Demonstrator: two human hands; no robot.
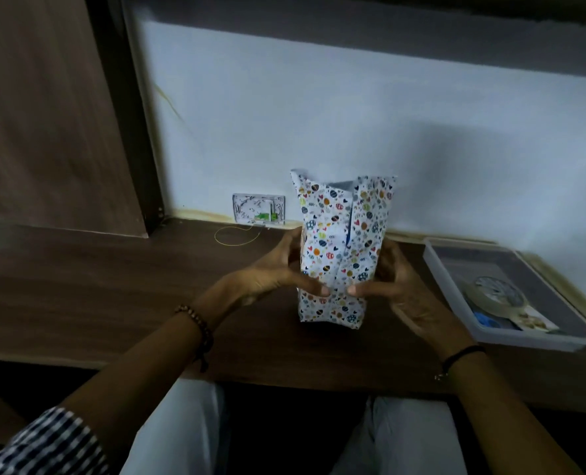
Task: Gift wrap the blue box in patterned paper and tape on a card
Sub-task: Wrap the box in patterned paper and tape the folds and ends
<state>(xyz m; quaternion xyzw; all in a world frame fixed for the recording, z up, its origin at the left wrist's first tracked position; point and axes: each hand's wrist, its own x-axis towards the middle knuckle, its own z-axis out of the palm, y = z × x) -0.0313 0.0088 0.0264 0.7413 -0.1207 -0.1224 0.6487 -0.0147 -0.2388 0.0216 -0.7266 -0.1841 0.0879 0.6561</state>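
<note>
Hands clasp a tall box point(347, 235) standing on end near the middle of a dark wooden desk point(113, 269), wrapped in white paper point(329, 214) printed with coloured dots and hearts. The left hand point(277, 269) curls round the left side and the right hand point(401, 286) round the right. Both thumbs press the front low down, where the paper edges overlap. A sliver of blue shows through the seam higher up, and the paper's top end stands open and unfolded.

A bead bracelet point(199, 329) circles the left wrist, a black band point(463, 356) the right. To the right, well apart from the box, a shallow plastic tray point(511, 339) holds a roll of tape point(490, 296), a card point(533, 322) and a blue item too dim to identify. A wall plate point(259, 208) and a loop of yellow wire point(236, 236) sit behind, by the wall.
</note>
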